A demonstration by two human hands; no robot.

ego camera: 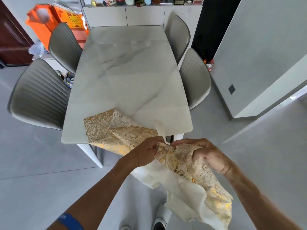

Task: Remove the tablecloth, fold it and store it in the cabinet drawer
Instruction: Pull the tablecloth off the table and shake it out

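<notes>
1. Left hand & right hand are both pinching the tablecloth off the table near edge.
2. Rest is lying at near-left corner.
3. Risk: loose part is hanging, may drag on floor.

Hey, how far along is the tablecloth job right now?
Mostly removed: the white marble table is bare except one corner of the gold floral tablecloth on its near edge. In hand: the left hand and right hand pinch the cloth together, starting a fold. Left: finish folding, then store it; no open drawer shows.
</notes>
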